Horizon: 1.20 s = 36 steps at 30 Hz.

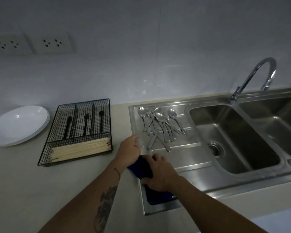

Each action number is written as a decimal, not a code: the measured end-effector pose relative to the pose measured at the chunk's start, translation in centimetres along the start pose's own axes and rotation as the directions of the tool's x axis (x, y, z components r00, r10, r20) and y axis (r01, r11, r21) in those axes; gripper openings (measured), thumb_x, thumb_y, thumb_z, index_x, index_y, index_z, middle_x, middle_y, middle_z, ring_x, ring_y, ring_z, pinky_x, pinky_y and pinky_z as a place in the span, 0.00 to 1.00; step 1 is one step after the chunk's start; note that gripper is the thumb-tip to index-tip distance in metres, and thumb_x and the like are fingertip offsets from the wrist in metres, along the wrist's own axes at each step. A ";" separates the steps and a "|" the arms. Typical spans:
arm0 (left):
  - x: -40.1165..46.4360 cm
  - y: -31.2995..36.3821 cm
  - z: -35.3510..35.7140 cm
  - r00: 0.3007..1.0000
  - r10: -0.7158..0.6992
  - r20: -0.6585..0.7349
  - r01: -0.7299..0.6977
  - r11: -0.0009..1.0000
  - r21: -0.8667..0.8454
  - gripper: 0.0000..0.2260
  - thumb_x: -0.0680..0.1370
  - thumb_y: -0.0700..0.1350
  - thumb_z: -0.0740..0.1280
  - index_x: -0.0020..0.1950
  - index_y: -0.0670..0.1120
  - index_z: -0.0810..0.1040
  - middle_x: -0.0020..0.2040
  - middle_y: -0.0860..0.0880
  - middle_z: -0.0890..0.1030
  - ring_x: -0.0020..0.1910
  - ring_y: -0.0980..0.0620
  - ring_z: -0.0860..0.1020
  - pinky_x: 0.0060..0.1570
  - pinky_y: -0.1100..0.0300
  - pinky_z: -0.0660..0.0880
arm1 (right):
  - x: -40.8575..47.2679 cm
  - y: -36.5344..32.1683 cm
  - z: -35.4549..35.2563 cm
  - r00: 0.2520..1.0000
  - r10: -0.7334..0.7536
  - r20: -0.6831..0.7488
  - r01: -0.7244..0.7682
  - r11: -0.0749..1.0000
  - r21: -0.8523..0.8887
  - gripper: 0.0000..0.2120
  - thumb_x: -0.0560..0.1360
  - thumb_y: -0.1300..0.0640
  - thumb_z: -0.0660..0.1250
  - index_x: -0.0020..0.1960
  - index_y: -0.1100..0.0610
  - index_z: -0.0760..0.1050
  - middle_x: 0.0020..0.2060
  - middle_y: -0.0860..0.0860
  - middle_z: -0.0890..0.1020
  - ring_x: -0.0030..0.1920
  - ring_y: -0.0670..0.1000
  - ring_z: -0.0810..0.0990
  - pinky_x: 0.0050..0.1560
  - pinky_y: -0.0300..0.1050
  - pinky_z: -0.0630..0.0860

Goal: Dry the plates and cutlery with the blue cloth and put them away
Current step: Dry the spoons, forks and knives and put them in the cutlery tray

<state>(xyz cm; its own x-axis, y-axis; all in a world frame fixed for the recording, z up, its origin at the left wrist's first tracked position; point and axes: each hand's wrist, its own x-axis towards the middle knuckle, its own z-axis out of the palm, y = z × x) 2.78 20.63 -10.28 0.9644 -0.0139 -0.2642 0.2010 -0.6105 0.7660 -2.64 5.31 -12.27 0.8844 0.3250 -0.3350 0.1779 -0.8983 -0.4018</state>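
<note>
Several wet spoons, forks and knives lie in a loose pile of cutlery [160,125] on the steel draining board [188,158]. My right hand [160,174] grips the bunched blue cloth [139,168] at the board's front left corner, and more of the cloth hangs below it. Just behind, my left hand [128,148] has its fingers curled round a blurred, pale piece of cutlery [142,146] that runs down into the cloth. On the counter to the left stand a stack of white plates [18,125] and a black wire cutlery tray [77,130].
The tray's front section holds pale wooden chopsticks [81,149]; its three rear sections carry knife, fork and spoon marks. Right of the draining board are a double sink [233,137] and a curved tap [259,76]. Two wall sockets [32,44] sit above the plates.
</note>
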 end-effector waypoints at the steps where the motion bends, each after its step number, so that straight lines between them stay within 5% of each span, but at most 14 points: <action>1: 0.0 -0.1 0.3 1.000 -0.013 -0.005 0.013 1.000 -0.008 0.24 0.80 0.36 0.57 0.76 0.46 0.67 0.72 0.48 0.72 0.70 0.51 0.71 0.68 0.64 0.64 | 0.2 0.2 0.6 0.999 -0.029 -0.013 0.028 0.998 -0.061 0.37 0.71 0.42 0.69 0.75 0.47 0.58 0.64 0.55 0.69 0.64 0.60 0.68 0.63 0.57 0.72; 6: 1.2 0.2 1.7 0.995 -0.034 -0.097 0.033 0.999 -0.013 0.21 0.82 0.39 0.55 0.75 0.46 0.69 0.71 0.46 0.74 0.68 0.49 0.73 0.69 0.57 0.68 | 1.1 2.6 -1.3 0.999 -0.039 -0.002 0.039 0.999 0.005 0.27 0.70 0.53 0.69 0.66 0.52 0.64 0.60 0.55 0.70 0.59 0.61 0.74 0.53 0.53 0.75; 10: 2.8 2.3 2.8 0.993 -0.017 -0.119 0.014 1.000 -0.022 0.24 0.80 0.35 0.57 0.76 0.46 0.68 0.71 0.48 0.73 0.69 0.51 0.71 0.61 0.65 0.65 | 1.4 6.7 -5.1 0.999 0.050 -0.014 -0.045 0.970 0.240 0.18 0.70 0.56 0.68 0.58 0.53 0.67 0.53 0.54 0.76 0.50 0.56 0.79 0.46 0.49 0.77; 14: 5.2 5.5 4.7 0.989 0.026 -0.146 -0.027 1.000 -0.005 0.22 0.79 0.34 0.59 0.72 0.46 0.72 0.61 0.51 0.77 0.59 0.54 0.74 0.53 0.64 0.67 | 1.4 10.7 -9.0 0.988 0.147 0.037 -0.140 0.796 0.589 0.16 0.74 0.63 0.66 0.61 0.53 0.71 0.47 0.52 0.80 0.42 0.49 0.80 0.33 0.38 0.75; 17: 7.1 7.2 6.2 0.989 0.047 -0.143 -0.043 0.999 0.032 0.19 0.78 0.36 0.59 0.67 0.49 0.76 0.56 0.52 0.77 0.54 0.53 0.75 0.53 0.60 0.71 | 2.0 13.1 -10.9 0.974 0.226 0.031 -0.180 0.678 0.713 0.14 0.75 0.63 0.64 0.59 0.53 0.73 0.47 0.53 0.81 0.42 0.50 0.80 0.37 0.40 0.74; 21: 9.6 8.4 8.2 0.982 0.041 -0.183 -0.012 0.988 0.152 0.10 0.78 0.38 0.58 0.39 0.50 0.71 0.38 0.51 0.74 0.40 0.49 0.75 0.39 0.58 0.72 | 2.8 15.5 -12.4 0.946 0.320 0.054 -0.213 0.485 0.848 0.12 0.73 0.64 0.63 0.54 0.55 0.77 0.47 0.57 0.81 0.43 0.55 0.79 0.42 0.46 0.73; 23: 10.6 8.8 9.2 0.976 0.045 -0.211 -0.005 0.983 0.184 0.10 0.80 0.40 0.58 0.40 0.48 0.72 0.36 0.54 0.73 0.39 0.51 0.74 0.34 0.61 0.68 | 3.1 16.4 -12.9 0.933 0.350 0.084 -0.207 0.331 0.921 0.14 0.70 0.62 0.63 0.54 0.56 0.78 0.48 0.61 0.82 0.44 0.58 0.80 0.44 0.48 0.74; 26: 11.8 9.3 10.4 0.968 0.043 -0.246 0.007 0.980 0.198 0.09 0.79 0.40 0.61 0.54 0.46 0.80 0.44 0.51 0.78 0.38 0.55 0.75 0.34 0.63 0.71 | 3.7 17.7 -13.0 0.909 0.390 0.148 -0.210 0.122 0.970 0.18 0.70 0.62 0.62 0.59 0.60 0.78 0.50 0.63 0.83 0.48 0.61 0.80 0.49 0.52 0.75; 28: 12.7 9.6 11.2 0.967 0.013 -0.255 0.048 0.972 0.229 0.07 0.78 0.41 0.63 0.50 0.45 0.81 0.44 0.48 0.82 0.38 0.51 0.79 0.35 0.60 0.76 | 3.9 18.5 -13.0 0.891 0.408 0.201 -0.231 0.026 0.973 0.16 0.73 0.63 0.59 0.59 0.62 0.76 0.51 0.62 0.82 0.50 0.62 0.79 0.50 0.52 0.74; 31: 13.6 10.2 12.7 0.957 -0.066 -0.283 0.140 0.959 0.248 0.13 0.78 0.46 0.62 0.36 0.45 0.77 0.37 0.46 0.81 0.39 0.46 0.83 0.36 0.56 0.79 | 3.8 19.7 -13.1 0.884 0.398 0.247 -0.250 -0.047 0.967 0.19 0.73 0.62 0.58 0.62 0.64 0.75 0.54 0.62 0.82 0.51 0.62 0.79 0.50 0.52 0.76; 36: 14.6 11.9 14.4 0.921 -0.185 -0.343 0.284 0.922 0.262 0.17 0.74 0.58 0.60 0.42 0.46 0.79 0.39 0.48 0.81 0.40 0.47 0.81 0.45 0.54 0.80 | 3.2 21.0 -14.2 0.920 0.273 0.281 -0.262 -0.106 0.959 0.14 0.77 0.60 0.57 0.55 0.64 0.78 0.41 0.59 0.84 0.38 0.57 0.83 0.38 0.46 0.78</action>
<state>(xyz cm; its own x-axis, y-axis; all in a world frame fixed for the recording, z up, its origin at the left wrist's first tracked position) 16.82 1.70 -13.46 0.9097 0.3723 -0.1841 0.4138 -0.7748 0.4780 10.08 -16.75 -9.66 0.7407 0.1368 -0.6578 -0.6645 0.2938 -0.6871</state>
